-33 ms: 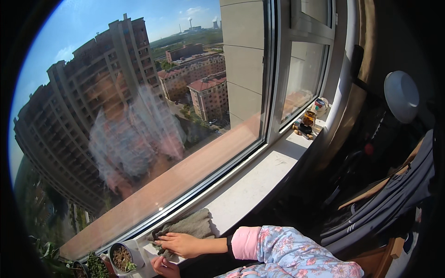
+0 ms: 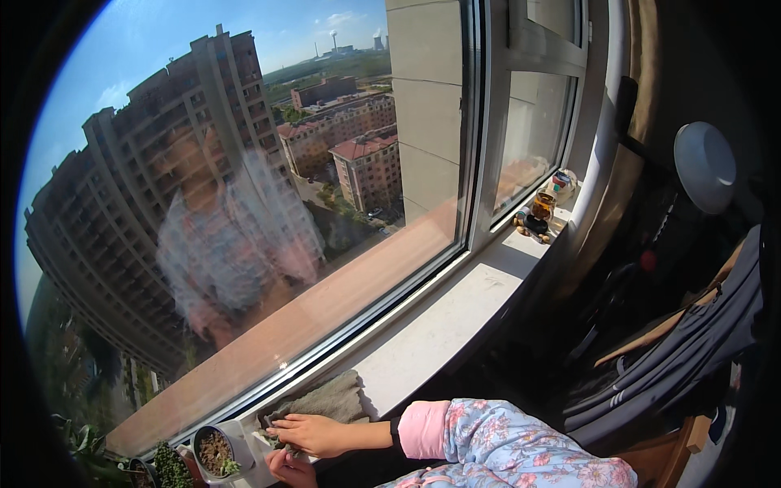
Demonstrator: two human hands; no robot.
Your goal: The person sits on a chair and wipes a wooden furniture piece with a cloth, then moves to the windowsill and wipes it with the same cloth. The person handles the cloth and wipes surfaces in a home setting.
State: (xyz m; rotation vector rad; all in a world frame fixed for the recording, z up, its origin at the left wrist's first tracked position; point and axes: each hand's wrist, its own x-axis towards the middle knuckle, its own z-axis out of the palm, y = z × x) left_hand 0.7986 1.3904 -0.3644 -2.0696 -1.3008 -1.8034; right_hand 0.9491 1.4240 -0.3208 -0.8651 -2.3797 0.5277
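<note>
A grey-green cloth (image 2: pixel 329 397) lies rumpled on the white windowsill (image 2: pixel 439 346). My right hand (image 2: pixel 321 435) presses down on its near part, fingers reaching left, with some of the fabric bunched beneath them. Just below it, at the sill's front edge, my left hand (image 2: pixel 290 469) has its fingers curled. Whatever those fingers hold, if anything, is hidden. A pot of soil (image 2: pixel 215 452) with a small green plant stands to the left of both hands.
More potted plants (image 2: pixel 171 465) crowd the left end of the sill. Beside the sill rises the large window pane (image 2: pixel 350 268), with a reflection in it. Small ornaments and jars (image 2: pixel 541 210) stand at the far right end. Dark clothes (image 2: pixel 675 358) hang at right.
My right hand has slid slightly left, dragging the cloth a little with it. My left hand has hardly moved.
</note>
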